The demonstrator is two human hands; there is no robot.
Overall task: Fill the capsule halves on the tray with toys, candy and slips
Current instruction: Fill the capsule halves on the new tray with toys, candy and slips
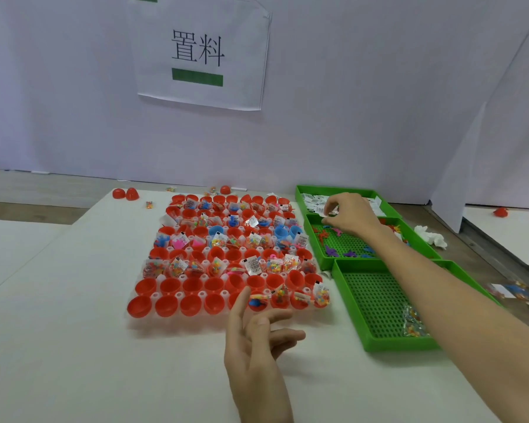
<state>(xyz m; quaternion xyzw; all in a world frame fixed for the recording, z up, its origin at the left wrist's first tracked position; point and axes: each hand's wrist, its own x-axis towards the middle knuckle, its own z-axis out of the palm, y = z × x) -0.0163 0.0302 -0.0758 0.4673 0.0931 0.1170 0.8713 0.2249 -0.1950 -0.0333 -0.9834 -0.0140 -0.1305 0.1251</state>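
Observation:
A clear tray [141,322] holds rows of red and a few blue capsule halves [165,305]; most back rows carry candy bags, toys and slips, while several front ones are bare. My left hand [257,340] hovers at the tray's front edge, fingers spread and relaxed, holding nothing. My right hand [348,213] reaches over the green bins and pinches a white slip [326,210] at the far bin [390,206] of slips. The middle bin [321,259] holds small plastic toys [330,251].
The near green bin [379,345] holds a few candy bags [413,323]. Loose red capsule halves [125,193] lie at the table's back left, more at far right. A crumpled white tissue [431,236] lies right of the bins. A white sign hangs on the wall.

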